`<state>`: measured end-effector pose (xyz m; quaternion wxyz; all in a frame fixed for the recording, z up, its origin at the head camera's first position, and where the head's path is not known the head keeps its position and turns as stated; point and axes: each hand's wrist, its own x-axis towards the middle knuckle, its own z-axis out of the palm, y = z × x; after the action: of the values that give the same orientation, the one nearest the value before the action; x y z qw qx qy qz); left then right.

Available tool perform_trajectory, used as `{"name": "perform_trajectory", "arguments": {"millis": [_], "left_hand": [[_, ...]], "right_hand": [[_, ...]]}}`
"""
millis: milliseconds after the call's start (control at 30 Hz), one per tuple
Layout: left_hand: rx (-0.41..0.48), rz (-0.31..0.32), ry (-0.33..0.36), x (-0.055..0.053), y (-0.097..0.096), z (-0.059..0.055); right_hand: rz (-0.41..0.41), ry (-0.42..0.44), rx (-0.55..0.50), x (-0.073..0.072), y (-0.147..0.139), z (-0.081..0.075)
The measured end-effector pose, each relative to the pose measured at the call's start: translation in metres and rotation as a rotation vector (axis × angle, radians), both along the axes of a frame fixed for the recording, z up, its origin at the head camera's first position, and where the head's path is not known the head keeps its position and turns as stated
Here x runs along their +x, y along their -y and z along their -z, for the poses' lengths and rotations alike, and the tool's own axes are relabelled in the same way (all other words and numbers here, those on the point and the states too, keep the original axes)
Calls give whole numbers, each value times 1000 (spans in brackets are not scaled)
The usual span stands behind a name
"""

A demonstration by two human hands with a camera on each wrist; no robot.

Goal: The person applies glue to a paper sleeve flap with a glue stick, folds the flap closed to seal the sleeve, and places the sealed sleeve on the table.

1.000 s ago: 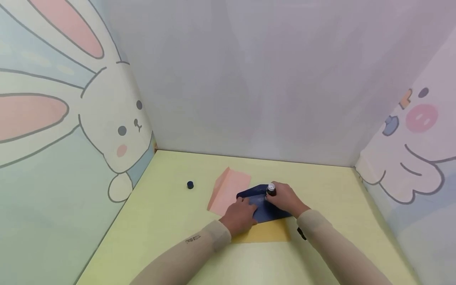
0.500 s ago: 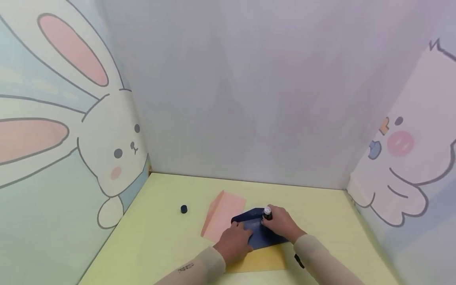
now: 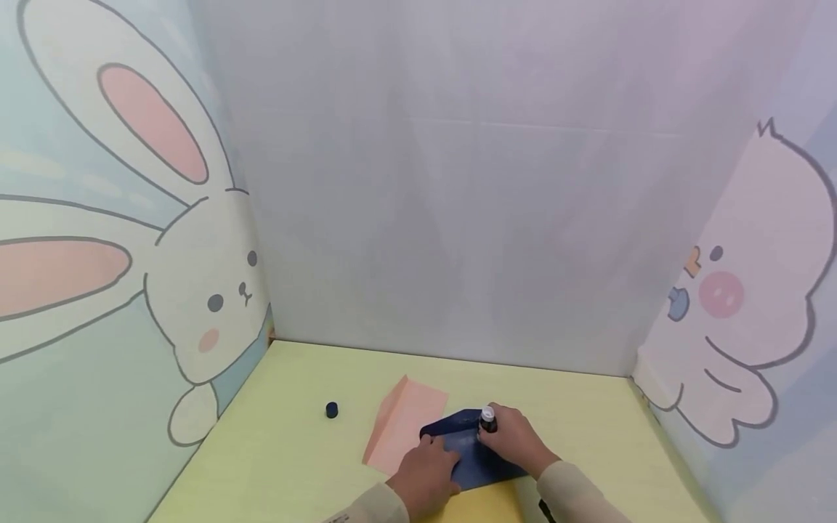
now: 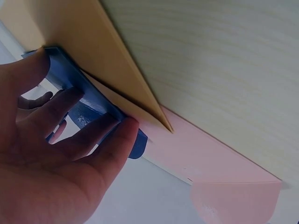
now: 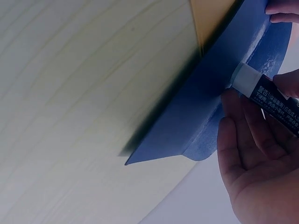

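Note:
A dark blue envelope (image 3: 480, 468) lies with its flap unfolded at the far side. My left hand (image 3: 425, 476) rests on its left part, fingers spread against the paper in the left wrist view. My right hand (image 3: 518, 442) grips a glue stick (image 5: 275, 100), dark with a white collar. Its tip meets the blue paper near the flap's fold, and shiny streaks show along the flap in the right wrist view. Beneath lies a yellow envelope (image 3: 490, 505), partly covered. Behind and to the left sits a pink envelope (image 3: 402, 425), its flap unfolded at the left.
A small dark cap (image 3: 332, 410) stands on the pale yellow tabletop (image 3: 281, 443), left of the pink envelope. A plain grey wall (image 3: 418, 218) closes off the back. Printed cartoon panels, a rabbit (image 3: 203, 305) and a pale chick-like figure (image 3: 752, 305), flank both sides.
The head view has tilted upward, so the table and hands sit lower in it. Both hands keep nearly the same places on the blue envelope, with the glue stick still at the flap.

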<state>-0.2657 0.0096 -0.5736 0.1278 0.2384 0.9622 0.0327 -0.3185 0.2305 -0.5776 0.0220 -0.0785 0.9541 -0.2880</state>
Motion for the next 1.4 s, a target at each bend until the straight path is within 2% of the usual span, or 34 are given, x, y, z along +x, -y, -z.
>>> {"name": "perform_trajectory", "arguments": {"millis": [233,600,767,867,933,1033,1233,1333,1400], "left_hand": [[5,-6,17,1,1,1],[-21,26,-53,3,1,-5],[20,-10,-61,7,0,-14],[74,-45,-108,7,0,-21],[107,-68,-135,3,-1,-25],[146,-89,-160,-10,-2,-28],[176,-99,-123,-40,0,-21],[152,-81,-97,-47,0,-16],[145,-65,-89,-48,-2,-14]], "right_hand": [[51,4,-43,3,-3,-1],[148,-14,-186,1,-19,-12],[159,26,-243,7,-26,-22],[166,50,-296,14,-33,-31],[184,69,-339,20,-42,-36],[224,97,-399,33,-62,-41],[348,134,-494,65,-98,-47],[410,144,-523,84,-116,-49],[444,148,-529,97,-129,-50]]}}
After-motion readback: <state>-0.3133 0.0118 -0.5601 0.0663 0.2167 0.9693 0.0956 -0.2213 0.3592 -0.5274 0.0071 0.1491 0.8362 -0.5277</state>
